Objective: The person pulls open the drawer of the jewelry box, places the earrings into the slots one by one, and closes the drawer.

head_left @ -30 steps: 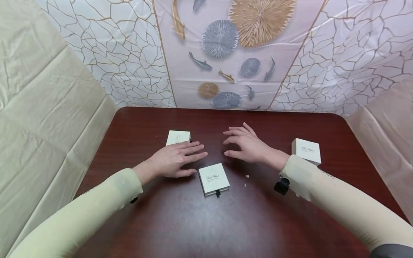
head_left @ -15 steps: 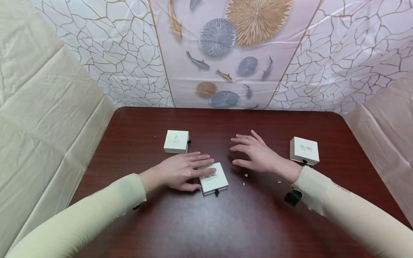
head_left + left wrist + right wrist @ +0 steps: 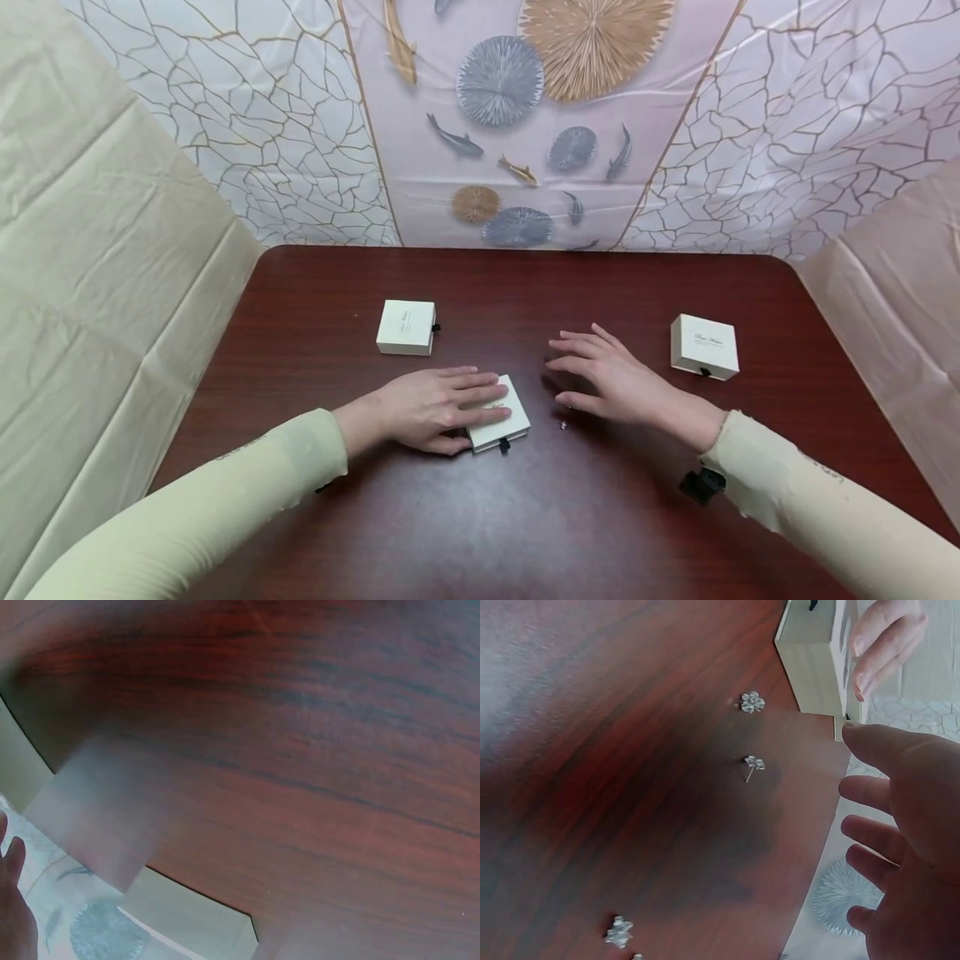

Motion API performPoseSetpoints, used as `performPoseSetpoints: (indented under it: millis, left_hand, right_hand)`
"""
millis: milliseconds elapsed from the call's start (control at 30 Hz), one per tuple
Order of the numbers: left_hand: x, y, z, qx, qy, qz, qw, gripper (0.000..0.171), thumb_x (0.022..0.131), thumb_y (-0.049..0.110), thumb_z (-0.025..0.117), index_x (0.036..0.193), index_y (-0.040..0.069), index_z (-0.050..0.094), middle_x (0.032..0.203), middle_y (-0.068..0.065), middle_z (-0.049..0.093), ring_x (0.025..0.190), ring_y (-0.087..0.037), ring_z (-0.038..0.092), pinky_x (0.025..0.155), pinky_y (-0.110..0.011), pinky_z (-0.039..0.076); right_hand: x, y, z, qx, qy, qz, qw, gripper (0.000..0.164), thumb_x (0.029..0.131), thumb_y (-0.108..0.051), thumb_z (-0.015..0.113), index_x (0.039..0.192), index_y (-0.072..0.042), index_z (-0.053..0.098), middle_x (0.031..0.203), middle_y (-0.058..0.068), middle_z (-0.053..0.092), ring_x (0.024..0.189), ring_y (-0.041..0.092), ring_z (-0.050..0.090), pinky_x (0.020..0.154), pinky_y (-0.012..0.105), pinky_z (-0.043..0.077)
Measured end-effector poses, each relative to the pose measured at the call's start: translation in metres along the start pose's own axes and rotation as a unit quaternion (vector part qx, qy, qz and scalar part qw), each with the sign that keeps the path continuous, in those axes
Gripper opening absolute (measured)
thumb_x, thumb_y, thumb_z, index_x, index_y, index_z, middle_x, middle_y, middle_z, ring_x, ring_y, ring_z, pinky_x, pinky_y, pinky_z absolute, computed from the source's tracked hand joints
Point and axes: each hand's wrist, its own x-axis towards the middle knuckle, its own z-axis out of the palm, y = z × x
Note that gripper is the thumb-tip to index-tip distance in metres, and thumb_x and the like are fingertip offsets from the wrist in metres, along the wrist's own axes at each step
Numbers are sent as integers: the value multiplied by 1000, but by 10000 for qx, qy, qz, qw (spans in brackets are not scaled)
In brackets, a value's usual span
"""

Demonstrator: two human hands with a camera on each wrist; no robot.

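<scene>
A flat white gift box (image 3: 501,427) with a black pull tab lies at the table's centre. My left hand (image 3: 435,408) lies over its left part, fingers extended across the lid and thumb at the near left side. Small silver flower-shaped stud earrings (image 3: 752,702) lie on the wood to the right of this box; several show in the right wrist view. One earring (image 3: 563,425) stays visible in the head view beside my right thumb. My right hand (image 3: 611,379) hovers over the others, fingers spread and relaxed, holding nothing.
Two more white boxes with black tabs stand farther back, one box (image 3: 406,327) to the left and another box (image 3: 704,346) to the right. The dark red wooden table (image 3: 480,517) ends at a patterned cloth backdrop (image 3: 517,167). Beige cloth (image 3: 112,250) hangs at both sides.
My left hand has moved right and nearer, from beside the centre box onto its lid, uncovering the back left box. My right hand has shifted right and nearer, over the earrings.
</scene>
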Motion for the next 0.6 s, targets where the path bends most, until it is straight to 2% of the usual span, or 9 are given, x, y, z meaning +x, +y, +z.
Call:
performPoseSetpoints:
  millis: [167,333,600]
  left_hand:
    - [3,3,4,26,151,108,9998,60,103,44,64,156,17,58,160,-12,54,151,-29,49,124,-41,41]
    - [6,6,7,0,143,187,9997,59,104,43,63,156,16,57,160,-12,54,150,-30,50,123,-40,41]
    - [9,9,12,-19,215,48,9998,58,104,41,64,156,16,58,159,-11,55,150,-28,50,124,-37,40]
  right_hand:
    - [-6,2,2,47,-1,45,10000,40,92,-25,85,126,-3,76,146,22,64,145,44,50,122,73,26]
    - [-9,3,3,101,71,20,9999,38,92,-23,85,123,-3,77,144,23,65,144,45,51,121,73,28]
    - [-9,5,6,137,169,-36,9998,37,92,-23,85,122,-3,77,143,22,66,144,45,52,121,73,28]
